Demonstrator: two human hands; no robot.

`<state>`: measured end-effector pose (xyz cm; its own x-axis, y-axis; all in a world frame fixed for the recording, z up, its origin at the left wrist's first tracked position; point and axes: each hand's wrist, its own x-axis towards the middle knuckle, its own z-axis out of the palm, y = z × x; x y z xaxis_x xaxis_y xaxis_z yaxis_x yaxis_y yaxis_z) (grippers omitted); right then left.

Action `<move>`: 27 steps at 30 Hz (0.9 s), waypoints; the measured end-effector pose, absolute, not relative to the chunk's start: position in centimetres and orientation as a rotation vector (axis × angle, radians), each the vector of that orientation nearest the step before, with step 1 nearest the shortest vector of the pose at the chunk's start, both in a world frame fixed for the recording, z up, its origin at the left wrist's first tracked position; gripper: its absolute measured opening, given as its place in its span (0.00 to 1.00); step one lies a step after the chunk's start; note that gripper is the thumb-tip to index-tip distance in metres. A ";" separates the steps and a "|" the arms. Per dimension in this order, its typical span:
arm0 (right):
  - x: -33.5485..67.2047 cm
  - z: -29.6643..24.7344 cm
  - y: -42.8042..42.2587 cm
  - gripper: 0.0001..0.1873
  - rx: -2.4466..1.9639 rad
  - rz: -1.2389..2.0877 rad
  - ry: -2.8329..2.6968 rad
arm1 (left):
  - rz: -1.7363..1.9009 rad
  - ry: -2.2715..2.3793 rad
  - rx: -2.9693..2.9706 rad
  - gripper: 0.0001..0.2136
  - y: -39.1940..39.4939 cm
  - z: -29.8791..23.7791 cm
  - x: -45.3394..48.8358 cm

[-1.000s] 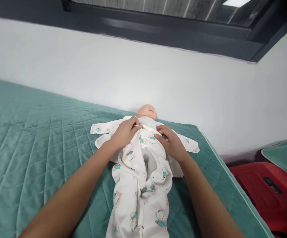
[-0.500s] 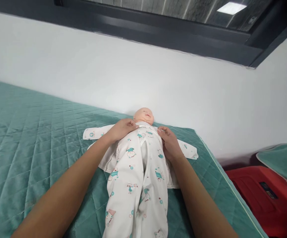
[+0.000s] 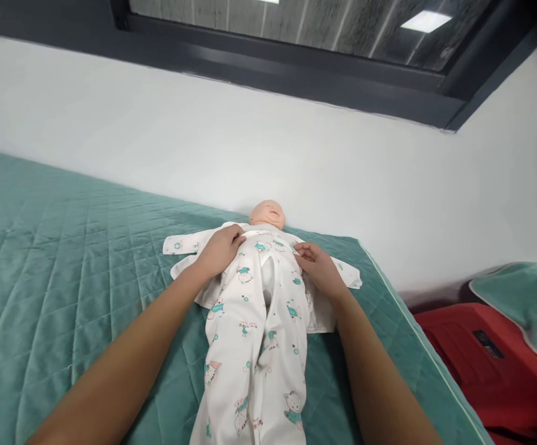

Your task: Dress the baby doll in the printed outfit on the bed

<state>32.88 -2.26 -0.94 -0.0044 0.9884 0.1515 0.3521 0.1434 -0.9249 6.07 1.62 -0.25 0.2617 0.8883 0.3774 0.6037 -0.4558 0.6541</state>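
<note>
A baby doll point(image 3: 268, 214) lies on its back with its head toward the wall. White printed baby pants point(image 3: 283, 346) cover its legs and reach up to the chest, with an opening at the crotch. Under them, a white baby shirt point(image 3: 185, 243) has its sleeves spread to both sides. My left hand point(image 3: 224, 248) is at the left side of the waistband, fingers closed on the cloth. On the opposite side, my right hand point(image 3: 320, 267) has its fingers curled onto the edge of the pants. The fingertips are partly hidden.
A green quilted bed cover point(image 3: 87, 266) lies under the doll and meets the white wall point(image 3: 194, 142). A dark window frame point(image 3: 287, 71) runs above. Beyond the right edge of the bed stands a red case point(image 3: 481, 364) with a green cloth point(image 3: 523, 303) over it.
My left hand has shifted from the front of the waistband outward to its left side. My right hand stays at the right side. The view has shifted slightly.
</note>
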 end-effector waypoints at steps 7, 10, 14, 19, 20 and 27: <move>31.6 -1.0 -1.9 0.05 -1.397 0.161 -1.923 | 1.043 1.223 2.508 0.10 3.3 -1.2 5.7; 31.7 -1.3 -1.6 0.07 -1.305 0.060 -1.965 | 0.969 1.244 2.481 0.12 3.5 -1.0 5.6; 32.1 -1.7 -1.4 0.10 -1.304 0.148 -1.939 | 0.993 1.260 2.448 0.13 3.3 -0.9 5.7; 32.3 -1.5 -1.2 0.15 -1.327 0.303 -1.955 | 1.005 1.248 2.432 0.13 3.1 -0.8 5.7; 32.4 -1.5 -1.1 0.16 -1.328 0.334 -1.949 | 0.989 1.263 2.433 0.12 3.1 -0.7 5.8; 31.9 -1.2 0.7 0.18 -1.485 0.277 -1.888 | 0.898 1.438 2.332 0.10 4.6 0.0 6.3</move>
